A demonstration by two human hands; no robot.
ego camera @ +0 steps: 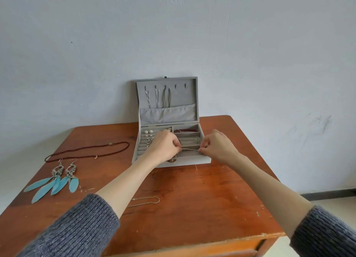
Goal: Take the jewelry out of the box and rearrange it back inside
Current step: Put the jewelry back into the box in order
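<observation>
A grey jewelry box (192,159) stood open at the back of the wooden tabletop (202,199), its lid (194,95) upright against the wall. Both hands were over the front of the box: the left hand (163,146) and the right hand (218,147) each pinched one end of a thin silver chain (189,150), which was stretched straight between them above the front right compartment. Behind it, another compartment held a pale chain (189,140), and the rearmost one a dark red bracelet (185,130). Pearl earrings (148,131) sat in the ring rolls on the left side of the box. Three necklaces (158,97) hung from hooks inside the lid, their lower ends tucked into a fabric pocket (167,113). Out on the tabletop, to the left of the box, lay a dark red cord necklace (86,151) and, nearer the person, a pair of blue feather earrings (55,181). A thin gold chain (146,201) lay between the person's forearms.
</observation>
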